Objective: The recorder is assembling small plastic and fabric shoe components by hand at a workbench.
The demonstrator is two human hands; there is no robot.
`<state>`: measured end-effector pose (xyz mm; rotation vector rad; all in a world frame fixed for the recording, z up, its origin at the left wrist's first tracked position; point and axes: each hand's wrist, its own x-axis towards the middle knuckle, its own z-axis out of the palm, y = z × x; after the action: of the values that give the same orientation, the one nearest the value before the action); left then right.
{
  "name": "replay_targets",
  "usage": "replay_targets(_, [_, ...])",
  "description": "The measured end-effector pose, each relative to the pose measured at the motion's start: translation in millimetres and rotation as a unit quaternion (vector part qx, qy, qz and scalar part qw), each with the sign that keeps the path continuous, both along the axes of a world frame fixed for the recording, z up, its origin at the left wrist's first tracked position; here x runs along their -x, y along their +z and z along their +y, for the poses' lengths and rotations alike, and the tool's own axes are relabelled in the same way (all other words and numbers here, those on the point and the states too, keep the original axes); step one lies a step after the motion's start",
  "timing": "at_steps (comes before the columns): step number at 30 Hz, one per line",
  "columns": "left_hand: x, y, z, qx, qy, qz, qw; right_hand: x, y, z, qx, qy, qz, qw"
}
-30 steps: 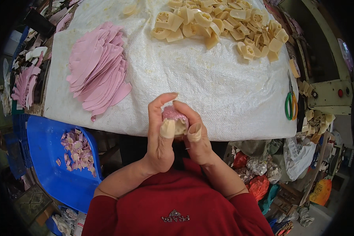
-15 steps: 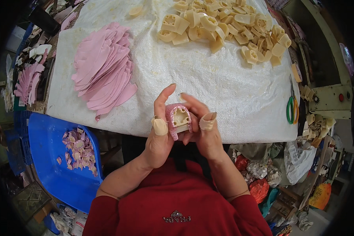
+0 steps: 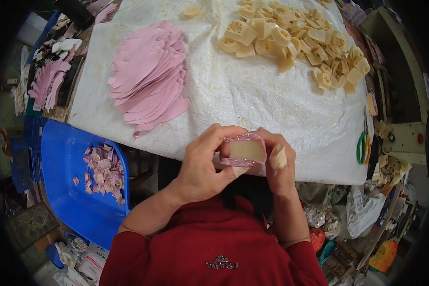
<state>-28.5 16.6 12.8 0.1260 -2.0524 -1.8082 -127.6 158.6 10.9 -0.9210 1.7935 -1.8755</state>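
Just beyond the table's near edge, a shoe heel (image 3: 248,151) of beige plastic is held up with its smooth pale face showing and pink glittery covering wrapped round its sides. My left hand (image 3: 201,162) grips it from the left, thumb below and fingers along the top. On the other side, my right hand (image 3: 282,159) closes on its right end, with tan tape around the thumb. A fanned pile of pink strips (image 3: 150,76) lies at the left of the table. Bare beige heels (image 3: 291,40) are heaped at the far right.
White woven sheeting (image 3: 214,90) covers the table. Left and below stands a blue basin (image 3: 62,176) with small pink-and-beige pieces (image 3: 102,174) in it. Green-and-orange-handled scissors (image 3: 363,148) rest at the right edge. Plastic bags (image 3: 364,207) crowd the lower right.
The heel has been turned from its hollow, holed face to its smooth face. Both hands have closed round it. The whole view has shifted, so the table appears further right.
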Motion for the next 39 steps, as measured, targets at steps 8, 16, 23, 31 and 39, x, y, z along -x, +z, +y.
replay_targets(8, [1, 17, -10, 0.172, -0.021, 0.029, 0.984, 16, -2, -1, -0.011, 0.098, -0.107, 0.989])
replay_targets(16, [11, -2, 5, 0.200, 0.051, 0.080, 0.975, 5, -4, -2, 0.015, 0.041, -0.177, 0.983])
replay_targets(23, [12, -2, 28, 0.269, 0.151, 0.069, 0.949, -4, -7, 2, -0.002, 0.034, -0.203, 0.979])
replay_targets(31, [17, -9, 21, 0.350, 0.191, 0.093, 0.913, -12, -13, -9, 0.053, -0.021, -0.236, 0.970])
replay_targets(39, [7, -14, 18, 0.340, 0.182, 0.109, 0.916, -24, -18, -11, -0.034, -0.064, -0.013, 0.997])
